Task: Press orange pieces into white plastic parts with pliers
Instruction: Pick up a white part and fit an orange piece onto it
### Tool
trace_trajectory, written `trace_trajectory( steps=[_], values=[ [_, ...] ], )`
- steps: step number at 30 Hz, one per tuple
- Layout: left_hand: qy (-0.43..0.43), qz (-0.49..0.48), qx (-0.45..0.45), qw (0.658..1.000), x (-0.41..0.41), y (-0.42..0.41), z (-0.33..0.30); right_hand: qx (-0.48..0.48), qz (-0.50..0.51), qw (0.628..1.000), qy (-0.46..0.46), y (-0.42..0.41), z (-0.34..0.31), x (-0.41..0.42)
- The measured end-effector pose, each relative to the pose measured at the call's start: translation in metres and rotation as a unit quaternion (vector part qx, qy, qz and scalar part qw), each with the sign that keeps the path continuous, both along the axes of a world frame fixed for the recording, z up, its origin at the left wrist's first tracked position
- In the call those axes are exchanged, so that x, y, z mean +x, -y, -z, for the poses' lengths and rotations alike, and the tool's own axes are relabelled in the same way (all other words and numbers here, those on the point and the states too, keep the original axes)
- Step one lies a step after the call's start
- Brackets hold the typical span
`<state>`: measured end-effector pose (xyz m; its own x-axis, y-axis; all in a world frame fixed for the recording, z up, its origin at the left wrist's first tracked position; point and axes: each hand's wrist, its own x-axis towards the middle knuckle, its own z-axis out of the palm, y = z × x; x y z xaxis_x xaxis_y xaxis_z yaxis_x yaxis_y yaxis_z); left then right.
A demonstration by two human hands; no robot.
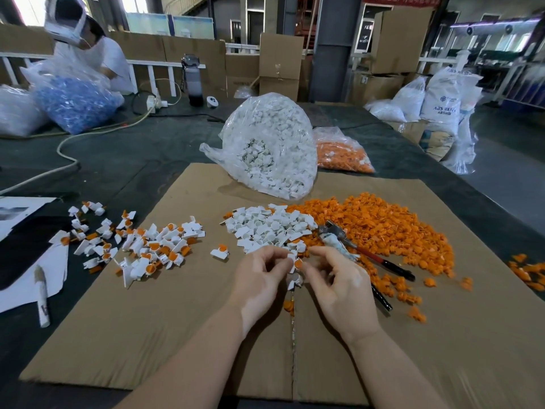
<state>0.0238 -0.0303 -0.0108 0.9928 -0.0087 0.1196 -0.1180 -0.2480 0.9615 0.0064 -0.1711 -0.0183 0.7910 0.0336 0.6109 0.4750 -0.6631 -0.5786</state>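
in the head view i see my left hand (pixel 262 276) and right hand (pixel 336 278) at centre frame, both pinching one white part (pixel 292 261) with an orange piece (pixel 298 263) over the brown cardboard sheet (pixel 177 335). the pliers (pixel 362 252) lie untouched right of centre on the orange pile (pixel 392 228). finished pieces (pixel 147 246) lie scattered left of centre. the dark table (pixel 118 154) runs back to boxes (pixel 280 66) in a warehouse hall.

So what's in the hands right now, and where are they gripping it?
The left hand pinches a white plastic part by its edge; the right hand pinches an orange piece at its rim. The pliers lie unheld.
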Motion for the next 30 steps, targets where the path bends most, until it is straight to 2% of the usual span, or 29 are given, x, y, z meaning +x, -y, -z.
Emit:
trace_trajectory(
  steps=[10,19,28,30],
  values=[
    [-0.006,0.012,-0.017,1.0,0.0034,-0.0018,0.0053,-0.034,-0.041,0.999,0.009,0.0008,-0.0019,0.0018],
    [0.011,0.016,0.014,1.0,0.0025,-0.0025,0.0036,-0.05,-0.041,0.998,0.014,0.0018,-0.001,0.0035],
    [0.005,0.008,-0.002,1.0,0.0027,-0.0003,0.0023,-0.061,-0.031,0.998,0.014,0.0014,0.0005,0.0034],
    [-0.008,-0.001,-0.028,1.0,0.0035,0.0001,0.0023,-0.052,-0.01,0.999,0.013,0.002,-0.0017,0.0027]
  ],
)
